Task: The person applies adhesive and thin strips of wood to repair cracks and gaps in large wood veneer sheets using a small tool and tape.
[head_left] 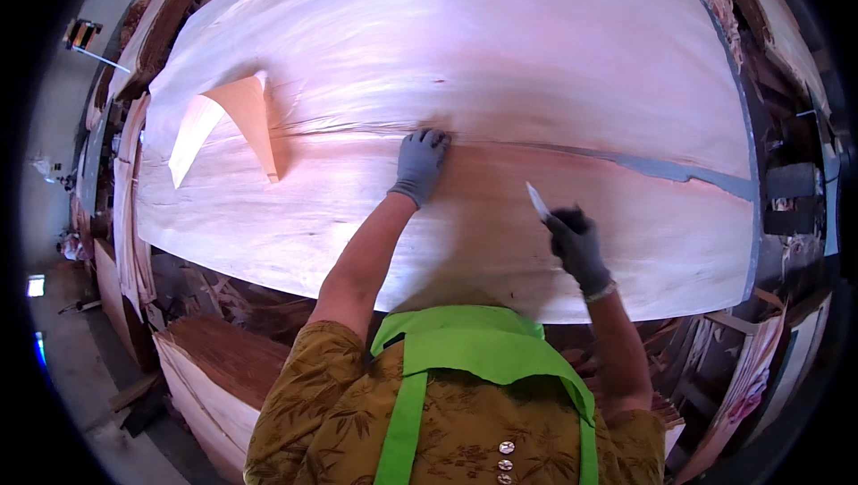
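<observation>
A pale wood sheet (500, 47) lies on a grey table (657, 166) in the middle, with a long split (536, 144) across it. The left hand (423, 163) rests by the split; I can't tell if it pinches wood. The right hand (576, 248) grips a knife (537, 202), near and right. A bent wood piece (239, 99) sits left

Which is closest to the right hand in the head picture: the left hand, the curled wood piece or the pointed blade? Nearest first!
Starting from the right hand:
1. Pointed blade: in its grip, pointing up and left.
2. Left hand: farther left, on the pale sheet.
3. Curled wood piece: far left.
</observation>
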The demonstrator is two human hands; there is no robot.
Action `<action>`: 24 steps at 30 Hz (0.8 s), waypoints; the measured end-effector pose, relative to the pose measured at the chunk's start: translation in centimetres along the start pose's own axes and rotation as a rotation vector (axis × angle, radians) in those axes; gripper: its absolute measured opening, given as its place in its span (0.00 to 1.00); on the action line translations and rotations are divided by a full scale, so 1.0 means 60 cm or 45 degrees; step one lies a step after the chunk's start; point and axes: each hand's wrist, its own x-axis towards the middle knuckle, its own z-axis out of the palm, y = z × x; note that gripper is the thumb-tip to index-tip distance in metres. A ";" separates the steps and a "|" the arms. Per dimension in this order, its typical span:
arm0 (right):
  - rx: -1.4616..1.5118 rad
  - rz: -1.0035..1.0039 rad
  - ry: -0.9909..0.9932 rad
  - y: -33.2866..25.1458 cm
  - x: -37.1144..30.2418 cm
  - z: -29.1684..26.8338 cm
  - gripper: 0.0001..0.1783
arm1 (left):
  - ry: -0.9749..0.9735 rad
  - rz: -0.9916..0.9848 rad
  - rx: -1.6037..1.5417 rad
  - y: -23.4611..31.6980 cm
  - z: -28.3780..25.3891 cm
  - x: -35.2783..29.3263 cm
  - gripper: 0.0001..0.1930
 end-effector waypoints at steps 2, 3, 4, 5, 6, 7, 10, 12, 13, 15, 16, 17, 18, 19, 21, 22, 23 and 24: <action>0.223 0.025 0.004 0.014 0.047 0.057 0.07 | -0.049 0.022 -0.067 -0.009 0.004 -0.002 0.15; 0.207 0.044 0.063 0.020 0.069 0.082 0.08 | -0.065 0.035 -0.055 -0.012 0.006 -0.003 0.15; 0.231 0.063 0.071 0.023 0.088 0.101 0.08 | -0.065 0.050 -0.046 -0.014 0.009 -0.004 0.15; 0.256 0.087 0.075 0.023 0.108 0.119 0.08 | -0.063 0.063 -0.035 -0.017 0.012 -0.004 0.15; 0.274 0.118 0.080 0.022 0.128 0.135 0.08 | -0.062 0.061 -0.037 -0.018 0.015 -0.005 0.15; 0.271 0.100 0.114 0.020 0.148 0.152 0.08 | -0.060 0.057 -0.036 -0.019 0.017 -0.006 0.15; 0.262 0.083 0.212 0.017 0.200 0.196 0.08 | 0.018 0.091 -0.070 -0.024 0.016 -0.006 0.15; 0.258 0.085 0.253 0.019 0.227 0.211 0.08 | 0.055 0.107 -0.079 -0.026 0.008 -0.001 0.17; 0.230 0.125 0.290 0.023 0.238 0.218 0.08 | 0.056 0.105 -0.074 -0.026 0.003 0.001 0.19; 0.188 0.171 0.358 0.033 0.253 0.224 0.07 | 0.012 0.106 -0.096 -0.027 -0.009 0.010 0.21; 0.178 0.142 0.336 0.039 0.258 0.226 0.07 | -0.032 0.106 -0.122 -0.027 -0.015 0.016 0.22; 0.173 0.098 0.325 0.045 0.262 0.226 0.08 | -0.076 0.115 -0.151 -0.027 -0.019 0.022 0.23; 0.145 0.073 0.354 0.049 0.266 0.225 0.08 | -0.109 0.186 -0.178 -0.029 -0.021 0.030 0.23; 0.176 0.054 0.344 0.052 0.269 0.225 0.08 | -0.140 0.253 -0.206 -0.033 -0.023 0.038 0.23; 0.195 0.062 0.377 0.055 0.273 0.224 0.09 | -0.142 0.361 -0.265 -0.038 -0.021 0.052 0.24; 0.184 0.078 0.370 0.055 0.273 0.224 0.08 | -0.118 0.404 -0.294 -0.041 -0.019 0.057 0.24; 0.178 0.097 0.358 0.054 0.272 0.223 0.08 | -0.131 0.434 -0.302 -0.044 -0.018 0.060 0.25; 0.176 0.123 0.344 0.052 0.271 0.223 0.08 | -0.098 0.446 -0.323 -0.045 -0.016 0.060 0.24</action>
